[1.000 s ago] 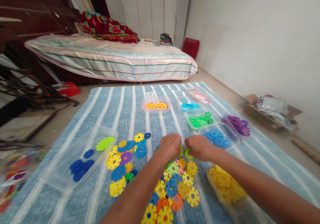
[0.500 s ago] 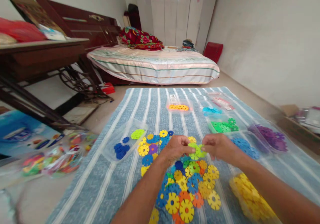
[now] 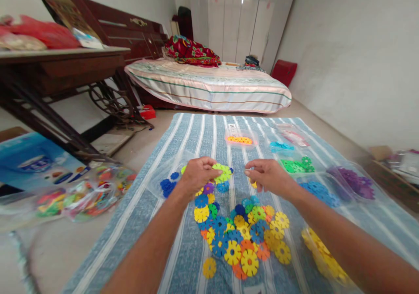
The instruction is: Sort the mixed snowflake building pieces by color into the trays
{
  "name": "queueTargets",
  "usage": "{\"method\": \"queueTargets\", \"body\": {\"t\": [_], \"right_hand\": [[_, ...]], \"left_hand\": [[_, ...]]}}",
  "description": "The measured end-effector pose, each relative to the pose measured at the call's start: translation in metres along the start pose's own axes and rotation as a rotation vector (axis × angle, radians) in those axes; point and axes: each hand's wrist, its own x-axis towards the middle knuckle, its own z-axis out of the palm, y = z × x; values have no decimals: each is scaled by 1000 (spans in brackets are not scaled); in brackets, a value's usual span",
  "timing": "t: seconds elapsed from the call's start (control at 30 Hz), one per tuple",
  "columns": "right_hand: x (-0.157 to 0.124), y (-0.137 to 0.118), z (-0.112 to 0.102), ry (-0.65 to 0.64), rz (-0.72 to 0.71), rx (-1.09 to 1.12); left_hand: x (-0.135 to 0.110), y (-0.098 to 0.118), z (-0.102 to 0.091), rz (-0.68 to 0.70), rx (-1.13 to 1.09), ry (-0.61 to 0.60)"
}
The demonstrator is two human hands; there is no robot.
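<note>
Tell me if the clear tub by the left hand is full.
Far from full: the clear tub shows only a few blue discs; the left hand, holding lime discs, covers one corner.

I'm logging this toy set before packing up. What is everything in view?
mat: one, blue-white striped, floor.
loose discs: many, mixed colours, mid-mat.
lime discs: few, lime green, gripped.
tubs: seven, clear, on mat: dark-blue tub left; orange tub far; cyan tub, green tub, blue tub, purple tub, yellow tub right.
bag: one, clear, mixed discs inside, floor left.
bed: one, striped cover, beyond mat.
table: one, dark wood, far left.
left hand: holds lime discs.
right hand: beside it, fingers curled; grip unclear.
</note>
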Motion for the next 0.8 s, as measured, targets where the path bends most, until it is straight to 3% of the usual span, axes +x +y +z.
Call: {"method": "queueTargets", "body": {"t": [0.17,0.23,0.33,0.5,0.57,0.73,0.8], "right_hand": [[1,16,-3,-86,-62,-546],[0,23,-1,-129,-39,-725],[0,30,3,-214,17,-850],[4,33,7,-318,40,-936],[7,33,10,-337,45,-982],[7,33,15,-386,-2,-983],[4,33,13,-379,-32,-958]], "left_hand": [[38,-16,-65,-45,365,243],[49,-23,-78,-73,507,274],[55,-28,-82,-79,687,290],[33,-14,-62,20,892,351],[19,-6,-45,96,927,308],[-15,-2,13,286,909,-102],[-24,-7,36,310,893,-210]]}}
